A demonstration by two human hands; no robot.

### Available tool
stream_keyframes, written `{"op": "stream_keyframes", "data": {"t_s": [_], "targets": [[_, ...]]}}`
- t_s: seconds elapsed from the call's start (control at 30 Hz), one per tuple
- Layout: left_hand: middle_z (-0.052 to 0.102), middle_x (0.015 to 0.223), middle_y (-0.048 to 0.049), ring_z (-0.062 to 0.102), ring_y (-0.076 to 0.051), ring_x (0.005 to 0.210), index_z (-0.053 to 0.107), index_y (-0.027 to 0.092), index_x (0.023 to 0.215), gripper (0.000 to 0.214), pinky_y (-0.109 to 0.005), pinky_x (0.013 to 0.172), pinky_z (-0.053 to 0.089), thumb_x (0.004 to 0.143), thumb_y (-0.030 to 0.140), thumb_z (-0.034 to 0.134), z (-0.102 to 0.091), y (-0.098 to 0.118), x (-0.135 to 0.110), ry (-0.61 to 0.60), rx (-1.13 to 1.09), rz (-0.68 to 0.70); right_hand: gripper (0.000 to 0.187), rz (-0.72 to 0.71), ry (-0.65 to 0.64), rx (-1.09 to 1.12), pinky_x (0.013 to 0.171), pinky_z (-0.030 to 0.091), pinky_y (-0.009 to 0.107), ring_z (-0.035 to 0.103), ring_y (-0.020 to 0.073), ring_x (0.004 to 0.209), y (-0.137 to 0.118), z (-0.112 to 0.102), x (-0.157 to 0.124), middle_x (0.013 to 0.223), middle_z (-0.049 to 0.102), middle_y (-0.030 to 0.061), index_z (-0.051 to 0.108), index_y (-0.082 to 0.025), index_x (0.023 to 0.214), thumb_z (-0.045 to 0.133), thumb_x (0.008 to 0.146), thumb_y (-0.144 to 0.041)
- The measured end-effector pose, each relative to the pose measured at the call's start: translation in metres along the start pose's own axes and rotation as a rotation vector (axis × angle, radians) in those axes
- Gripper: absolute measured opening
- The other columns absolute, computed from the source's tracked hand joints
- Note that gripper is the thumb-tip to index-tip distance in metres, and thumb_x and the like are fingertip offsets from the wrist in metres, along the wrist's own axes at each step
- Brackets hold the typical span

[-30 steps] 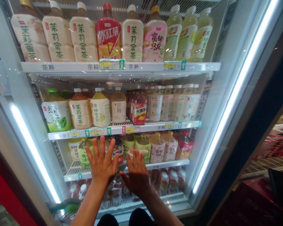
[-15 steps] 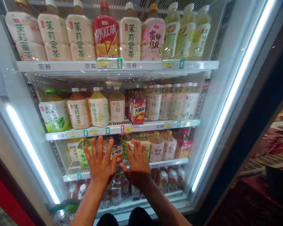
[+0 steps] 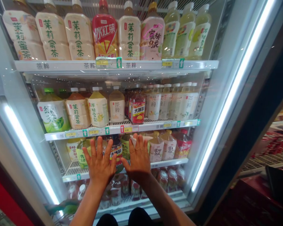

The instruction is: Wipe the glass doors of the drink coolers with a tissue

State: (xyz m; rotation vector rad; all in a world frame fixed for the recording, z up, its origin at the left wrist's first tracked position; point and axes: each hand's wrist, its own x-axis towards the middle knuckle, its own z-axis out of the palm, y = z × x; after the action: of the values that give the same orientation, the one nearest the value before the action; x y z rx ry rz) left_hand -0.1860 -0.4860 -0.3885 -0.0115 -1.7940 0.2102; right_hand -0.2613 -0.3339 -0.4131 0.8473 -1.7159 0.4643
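Observation:
My left hand [image 3: 100, 163] lies flat on the glass door [image 3: 202, 103] of a drinks cooler, fingers spread and nothing in it. Beside it my right hand [image 3: 138, 161] presses a white cloth [image 3: 134, 140] against the same glass, fingers close together over the cloth. Only the cloth's top edge shows above my fingertips. Both hands are level with the third shelf [image 3: 169, 162], in front of a dark bottle with a red label [image 3: 116, 150] and green tea bottles [image 3: 125, 147].
Behind the glass, shelves hold rows of tea bottles [image 3: 80, 31]; price tags [image 3: 128, 128] line the shelf edges. Bright light strips run down the left [image 3: 25, 147] and right [image 3: 228, 100] door frames. At the right stand dark store shelves [image 3: 273, 160]. My knees [image 3: 122, 219] show at the bottom.
My right hand has slid up the glass with the cloth, from the third shelf's edge towards the price tags. My left hand has barely shifted.

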Motion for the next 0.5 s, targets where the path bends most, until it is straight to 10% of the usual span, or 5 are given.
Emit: {"op": "stream_keyframes", "data": {"t_s": [0.3,0.5], "targets": [[0.006,0.174,-0.0039,0.001,-0.028,0.162,0.022,0.028,0.163,0.077,-0.057,0.131,-0.002,0.095,0.031,0.060,0.000,0.001,-0.001,0.002,-0.014,-0.007,0.083,0.016,0.074,-0.027,0.123,0.036,0.061,0.020,0.0380,0.158,0.000,0.001,-0.023,0.169,0.020,0.0211,0.016,-0.005,0.164,0.055,0.099,-0.039],[0.005,0.174,-0.0035,0.000,-0.028,0.162,0.022,0.028,0.163,0.078,-0.056,0.131,-0.002,0.095,0.031,0.061,-0.001,0.001,-0.001,-0.010,-0.023,-0.005,0.087,0.047,0.034,0.034,0.124,0.028,0.066,0.003,0.0359,0.160,0.016,-0.014,0.026,0.173,-0.002,0.0145,-0.002,-0.010,0.166,0.049,0.102,-0.040]]}}
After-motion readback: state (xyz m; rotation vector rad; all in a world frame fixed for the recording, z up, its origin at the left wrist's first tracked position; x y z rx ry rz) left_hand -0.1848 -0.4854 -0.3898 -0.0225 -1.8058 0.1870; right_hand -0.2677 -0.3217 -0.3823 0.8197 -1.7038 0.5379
